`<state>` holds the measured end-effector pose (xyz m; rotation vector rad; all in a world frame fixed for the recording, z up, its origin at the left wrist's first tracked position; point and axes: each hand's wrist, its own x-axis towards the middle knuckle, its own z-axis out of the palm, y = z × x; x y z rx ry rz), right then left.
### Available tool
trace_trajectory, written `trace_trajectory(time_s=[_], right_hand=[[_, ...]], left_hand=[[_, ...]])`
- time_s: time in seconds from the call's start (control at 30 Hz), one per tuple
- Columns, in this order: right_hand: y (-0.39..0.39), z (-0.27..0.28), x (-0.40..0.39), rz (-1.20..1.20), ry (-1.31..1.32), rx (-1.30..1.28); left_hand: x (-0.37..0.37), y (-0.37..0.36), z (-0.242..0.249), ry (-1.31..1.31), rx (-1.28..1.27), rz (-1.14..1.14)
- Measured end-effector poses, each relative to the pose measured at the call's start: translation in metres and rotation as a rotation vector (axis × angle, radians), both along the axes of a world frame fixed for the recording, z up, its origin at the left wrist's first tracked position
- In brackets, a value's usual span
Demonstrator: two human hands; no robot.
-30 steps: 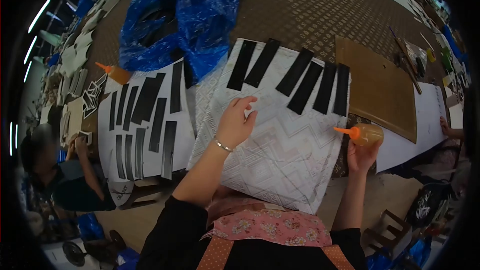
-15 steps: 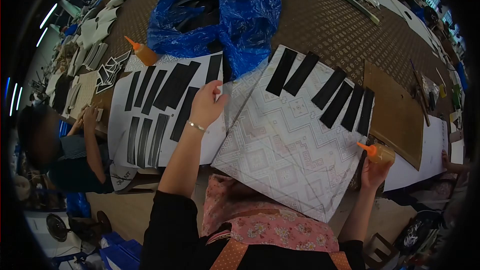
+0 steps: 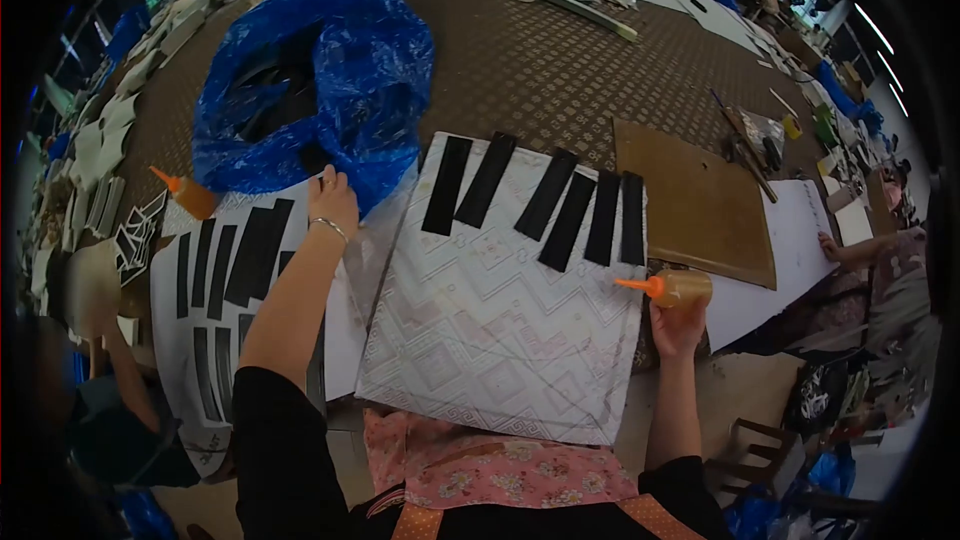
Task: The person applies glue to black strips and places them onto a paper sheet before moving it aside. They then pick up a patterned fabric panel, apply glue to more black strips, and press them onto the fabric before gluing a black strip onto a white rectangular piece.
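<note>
Left hand (image 3: 333,202) at the blue bag (image 3: 372,70), arm stretched forward, fingers reaching its near edge; whether they grip anything, I can't tell. Right hand (image 3: 679,328) beside the patterned board's right edge, forearm pointing away from the body, fingers wrapped around the orange-tipped bottle (image 3: 686,288), nozzle pointing left over the board. And the patterned board (image 3: 490,340) reaches past the table's (image 3: 480,60) near edge, black strips (image 3: 568,222) fanned along its far side, open room from there to its near edge. Brown sheet (image 3: 695,205) just right!
</note>
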<state>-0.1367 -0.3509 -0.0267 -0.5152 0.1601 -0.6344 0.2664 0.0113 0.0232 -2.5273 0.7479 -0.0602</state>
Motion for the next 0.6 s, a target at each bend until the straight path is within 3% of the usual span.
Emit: trace_trajectory(time_s=[0.13,0.3,0.47,0.6], right_hand=[[0.002,0.002,0.000,-0.017,0.037,0.055],[0.004,0.007,0.002,0.009,0.026,0.044],[0.002,0.004,0.000,0.011,0.024,0.046],[0.001,0.003,-0.001,0.018,0.039,0.027]], left_hand=[[-0.009,-0.012,0.027,0.028,0.181,-0.046],[-0.002,-0.012,0.021,0.011,0.208,-0.103],[-0.003,-0.007,0.033,-0.033,0.038,-0.139],[-0.034,0.005,0.085,-0.035,-0.200,-0.139]])
